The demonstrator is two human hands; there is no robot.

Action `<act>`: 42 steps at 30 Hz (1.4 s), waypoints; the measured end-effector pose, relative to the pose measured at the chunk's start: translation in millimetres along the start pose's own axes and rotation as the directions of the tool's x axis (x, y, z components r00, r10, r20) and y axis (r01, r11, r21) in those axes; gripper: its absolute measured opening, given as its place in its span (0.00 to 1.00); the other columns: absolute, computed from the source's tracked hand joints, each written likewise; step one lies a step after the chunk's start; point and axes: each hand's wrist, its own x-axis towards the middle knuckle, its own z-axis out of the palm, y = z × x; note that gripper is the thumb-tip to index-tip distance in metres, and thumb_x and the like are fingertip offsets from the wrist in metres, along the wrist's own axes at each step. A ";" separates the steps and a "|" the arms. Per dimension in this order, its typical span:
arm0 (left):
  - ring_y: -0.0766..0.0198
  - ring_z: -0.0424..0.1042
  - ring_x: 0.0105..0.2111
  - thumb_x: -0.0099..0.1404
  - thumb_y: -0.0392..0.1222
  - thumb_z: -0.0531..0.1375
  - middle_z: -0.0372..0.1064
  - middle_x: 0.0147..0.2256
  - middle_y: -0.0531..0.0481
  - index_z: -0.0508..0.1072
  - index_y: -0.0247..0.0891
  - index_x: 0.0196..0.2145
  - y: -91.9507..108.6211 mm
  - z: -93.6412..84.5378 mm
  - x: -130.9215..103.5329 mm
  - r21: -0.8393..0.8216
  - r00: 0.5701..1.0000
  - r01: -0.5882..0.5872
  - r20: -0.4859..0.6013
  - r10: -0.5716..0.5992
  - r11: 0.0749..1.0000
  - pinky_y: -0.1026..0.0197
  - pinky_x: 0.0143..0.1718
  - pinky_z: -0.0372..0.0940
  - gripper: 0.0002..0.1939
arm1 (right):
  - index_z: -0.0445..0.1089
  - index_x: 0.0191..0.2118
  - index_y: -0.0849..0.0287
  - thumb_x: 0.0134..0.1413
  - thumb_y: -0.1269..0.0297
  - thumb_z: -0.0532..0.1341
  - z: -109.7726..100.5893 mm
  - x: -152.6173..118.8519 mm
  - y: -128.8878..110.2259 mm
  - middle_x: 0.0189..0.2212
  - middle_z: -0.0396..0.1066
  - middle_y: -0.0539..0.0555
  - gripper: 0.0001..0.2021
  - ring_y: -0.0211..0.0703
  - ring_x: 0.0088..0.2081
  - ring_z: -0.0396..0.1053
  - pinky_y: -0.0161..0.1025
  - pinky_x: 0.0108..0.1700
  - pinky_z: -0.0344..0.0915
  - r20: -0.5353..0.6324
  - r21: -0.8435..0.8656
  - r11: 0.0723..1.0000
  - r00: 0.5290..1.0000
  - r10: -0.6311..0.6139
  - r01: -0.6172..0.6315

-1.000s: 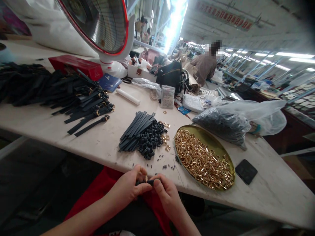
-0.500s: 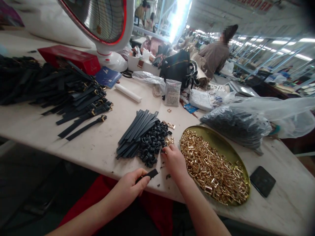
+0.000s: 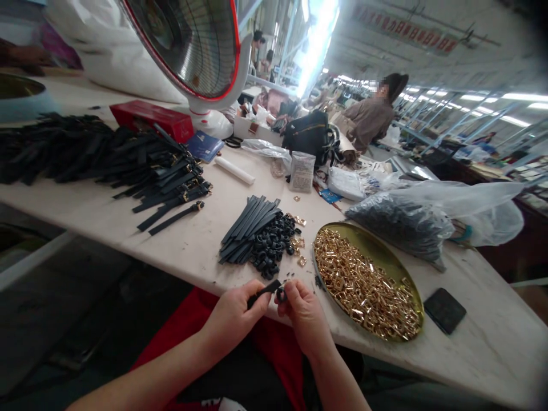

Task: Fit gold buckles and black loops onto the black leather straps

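Observation:
A dark strap [image 3: 269,287] is pinched in my left hand [image 3: 245,303], its end pointing right. My right hand [image 3: 299,305] holds a small black loop [image 3: 281,294] close to that end. Just beyond my hands lie a pile of black loops [image 3: 274,242] and a stack of dark strips [image 3: 248,228]. Several gold buckles [image 3: 302,261] rest beside the loops. To the right, a gold oval tray [image 3: 377,242] holds many gold buckles [image 3: 363,285].
A heap of buckled black straps [image 3: 85,151] covers the left of the table [image 3: 192,242]. Behind stand a fan [image 3: 192,51], a red box [image 3: 152,119] and a black bag [image 3: 306,134]. A dark flat object [image 3: 445,310] lies right of the tray; a person [image 3: 370,120] is farther back.
My right hand has moved from beside the loop pile toward me, up to the strap end, with a black loop now in its fingers. The camera view has shifted.

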 end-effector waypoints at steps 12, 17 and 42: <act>0.66 0.62 0.23 0.59 0.41 0.50 0.64 0.21 0.55 0.67 0.37 0.24 1.4 -7.5 -20.1 0.125 0.990 0.047 0.130 -0.064 0.991 0.68 0.24 0.51 0.11 | 0.69 0.34 0.60 0.49 0.52 0.58 1.5 -30.8 8.2 0.17 0.62 0.45 0.16 0.35 0.22 0.59 0.33 0.26 0.57 0.056 -0.243 0.958 0.988 -0.141 0.151; 0.68 0.58 0.21 0.58 0.41 0.50 0.58 0.19 0.56 0.64 0.37 0.21 -0.5 -3.0 -24.3 0.096 0.986 0.065 0.144 -0.078 0.993 0.67 0.22 0.48 0.11 | 0.64 0.24 0.60 0.48 0.49 0.58 -0.5 -33.4 15.6 0.14 0.56 0.43 0.17 0.32 0.17 0.52 0.31 0.20 0.51 0.000 -0.274 0.948 0.986 -0.168 0.162; 0.67 0.59 0.24 0.59 0.43 0.49 0.60 0.21 0.56 0.68 0.35 0.25 -7.8 -5.0 -1.0 0.008 0.945 0.156 0.291 -0.152 0.988 0.68 0.23 0.51 0.12 | 0.73 0.39 0.56 0.46 0.61 0.63 -14.0 -22.2 21.6 0.38 0.74 0.54 0.12 0.46 0.41 0.70 0.45 0.48 0.63 0.065 -0.147 0.987 0.997 -0.051 0.061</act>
